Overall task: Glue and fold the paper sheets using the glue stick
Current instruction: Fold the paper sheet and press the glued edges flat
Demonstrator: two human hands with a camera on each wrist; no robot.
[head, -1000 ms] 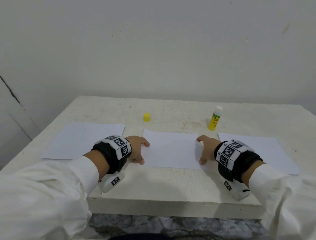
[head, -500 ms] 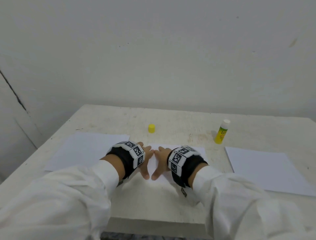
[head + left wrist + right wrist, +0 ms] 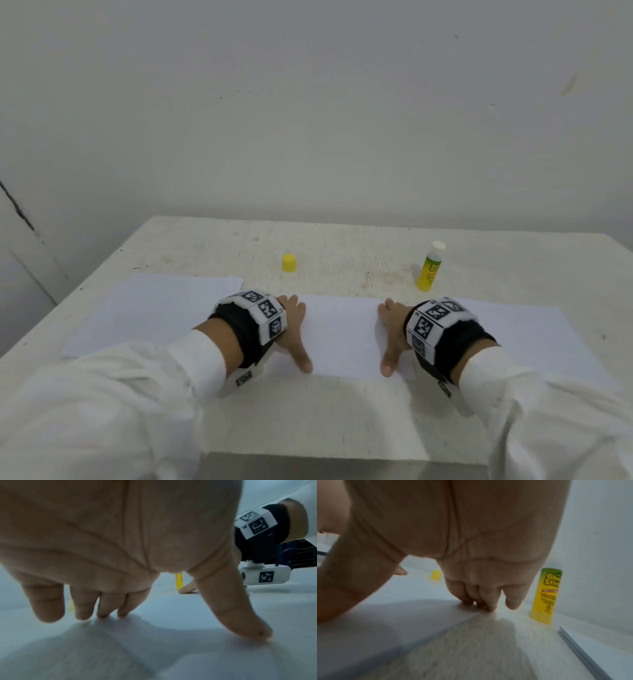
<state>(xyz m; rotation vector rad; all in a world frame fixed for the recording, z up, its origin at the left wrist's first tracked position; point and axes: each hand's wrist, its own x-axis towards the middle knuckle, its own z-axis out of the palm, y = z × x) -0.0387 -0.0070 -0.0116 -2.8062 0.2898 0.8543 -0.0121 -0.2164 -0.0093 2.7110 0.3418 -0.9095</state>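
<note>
Both hands lie spread on a folded white paper sheet (image 3: 342,337) in the middle of the table (image 3: 342,418). The left hand (image 3: 294,334) is flat and wide, its thumb stretched toward the near edge of the sheet and its fingers reaching toward the far edge; the left wrist view shows the fingertips (image 3: 102,615) and the thumb tip touching the paper, holding nothing. The right hand (image 3: 392,334) mirrors it on the sheet's right part, thumb toward the near edge, fingers toward the far one. In the right wrist view its fingertips (image 3: 488,606) press at the sheet's far right corner, where the paper meets the bare table. Neither hand grips anything; both are open and pressing down.

The glue stick (image 3: 431,267) stands upright on the table beyond the right hand, uncapped, with its white top showing above the yellow and green label. Its yellow cap (image 3: 289,263) sits apart on the table, beyond the left hand. A second sheet of white paper (image 3: 154,311) lies flat to the left of the folded one, partly under the left wrist. More white paper (image 3: 527,339) lies to the right, and the right wrist view shows it as a thin stack (image 3: 583,646). A pale wall (image 3: 308,120) rises behind the table.
</note>
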